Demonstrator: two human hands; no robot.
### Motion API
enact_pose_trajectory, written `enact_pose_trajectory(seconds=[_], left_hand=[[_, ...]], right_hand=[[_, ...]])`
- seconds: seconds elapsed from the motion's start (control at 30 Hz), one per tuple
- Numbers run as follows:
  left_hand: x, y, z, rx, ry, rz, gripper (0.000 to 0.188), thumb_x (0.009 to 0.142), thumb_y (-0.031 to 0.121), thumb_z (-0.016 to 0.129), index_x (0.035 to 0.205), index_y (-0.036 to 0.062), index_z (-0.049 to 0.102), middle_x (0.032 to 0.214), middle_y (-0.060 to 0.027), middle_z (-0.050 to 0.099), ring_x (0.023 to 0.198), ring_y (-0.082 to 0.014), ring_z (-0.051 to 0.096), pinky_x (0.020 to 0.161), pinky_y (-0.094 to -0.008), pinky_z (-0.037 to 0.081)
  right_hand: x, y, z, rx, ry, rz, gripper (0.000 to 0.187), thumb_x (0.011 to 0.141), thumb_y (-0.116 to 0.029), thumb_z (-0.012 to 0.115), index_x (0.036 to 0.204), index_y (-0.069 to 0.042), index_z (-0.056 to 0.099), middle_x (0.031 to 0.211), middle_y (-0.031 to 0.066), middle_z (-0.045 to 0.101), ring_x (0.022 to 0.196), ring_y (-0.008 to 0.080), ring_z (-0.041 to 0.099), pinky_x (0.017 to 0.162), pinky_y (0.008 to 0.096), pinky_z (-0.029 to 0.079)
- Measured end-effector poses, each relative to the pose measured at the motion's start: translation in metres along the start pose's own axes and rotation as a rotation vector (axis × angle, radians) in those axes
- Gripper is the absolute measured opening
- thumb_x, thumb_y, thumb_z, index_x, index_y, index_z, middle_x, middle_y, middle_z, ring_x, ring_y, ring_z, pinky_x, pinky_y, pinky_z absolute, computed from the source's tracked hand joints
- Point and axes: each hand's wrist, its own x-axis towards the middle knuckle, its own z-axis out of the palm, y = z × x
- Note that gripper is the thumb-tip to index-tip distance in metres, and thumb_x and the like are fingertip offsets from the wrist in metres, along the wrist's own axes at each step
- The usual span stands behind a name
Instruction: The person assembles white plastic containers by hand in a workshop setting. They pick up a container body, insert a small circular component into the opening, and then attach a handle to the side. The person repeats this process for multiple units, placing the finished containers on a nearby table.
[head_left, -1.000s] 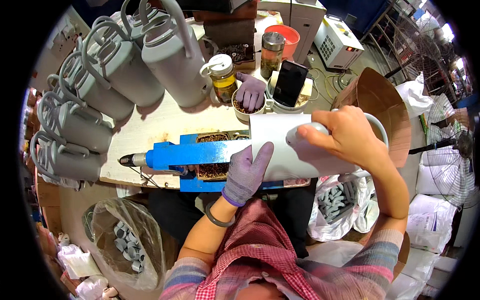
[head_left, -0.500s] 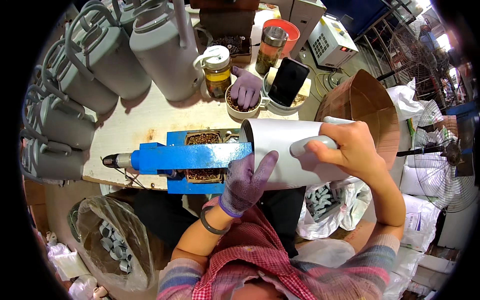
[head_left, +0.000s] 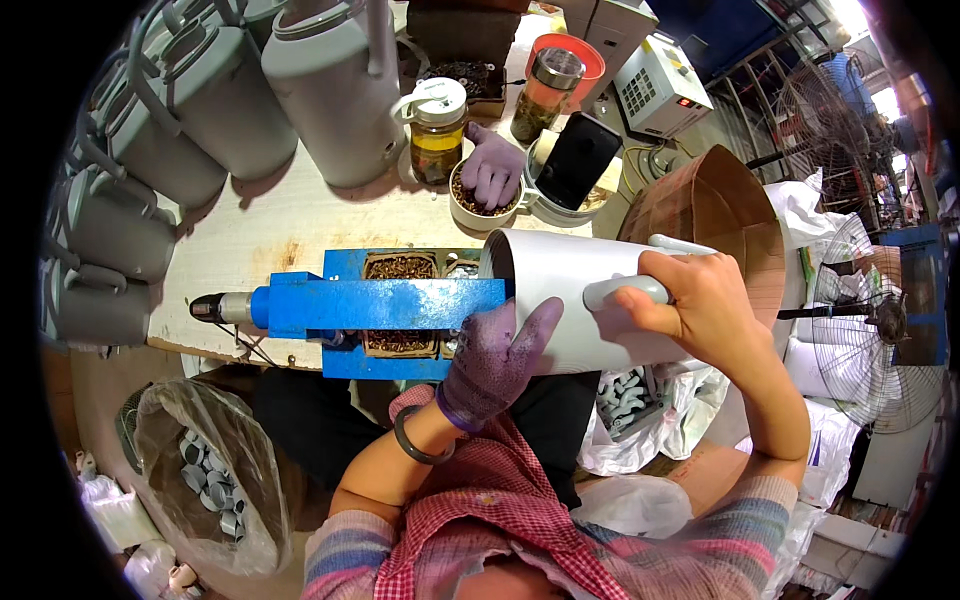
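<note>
A light grey jug shell (head_left: 590, 270) lies on its side, its open end over the tip of a blue machine arm (head_left: 400, 305). My right hand (head_left: 695, 305), bare, is closed round the grey handle (head_left: 640, 291) on the shell. At the open end is my left hand (head_left: 490, 365) in a purple glove, its thumb along the outer wall and its fingers at the rim beside the blue arm. The fingertips are hidden there. Small brass-coloured fasteners (head_left: 400, 266) fill trays on the blue base below the arm.
Several grey jugs (head_left: 335, 100) stand at the left. Behind the machine are a purple glove (head_left: 493, 165) on a cup of fasteners, a yellow-banded jar (head_left: 437, 135), a tumbler (head_left: 548, 95) and a phone (head_left: 578, 160). Bags of grey parts (head_left: 210, 475) flank my legs; a carton (head_left: 700, 200) is at right.
The whole view has shifted slightly. Both hands keep nearly the same hold on the shell, which stays over the blue arm.
</note>
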Motion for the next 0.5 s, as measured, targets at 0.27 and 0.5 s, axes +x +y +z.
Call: enact_pose_trajectory(seconds=[0.27,0.5], left_hand=[[0.000,0.000,0.005,0.182,0.035,-0.094,0.033,0.100,0.025,0.052,0.108,-0.0052,0.065,0.091,-0.0155,0.071,0.077,-0.0196,0.068,0.069,-0.0328,0.053],[0.012,0.026,-0.001,-0.381,0.007,-0.385,0.038,0.102,0.031,0.051,0.109,-0.0035,0.065,0.092,-0.0115,0.071,0.084,-0.0157,0.065,0.077,-0.0311,0.051]], right_hand=[[0.003,-0.006,-0.007,-0.021,-0.142,0.120,0.060,0.090,-0.060,0.053,0.073,-0.003,0.060,0.055,0.0200,0.056,0.057,0.0399,0.060,0.054,0.0465,0.046],[0.000,-0.012,-0.008,-0.048,-0.131,0.147,0.057,0.089,-0.060,0.052,0.078,-0.006,0.066,0.059,0.0197,0.060,0.059,0.0395,0.061,0.056,0.0477,0.048]])
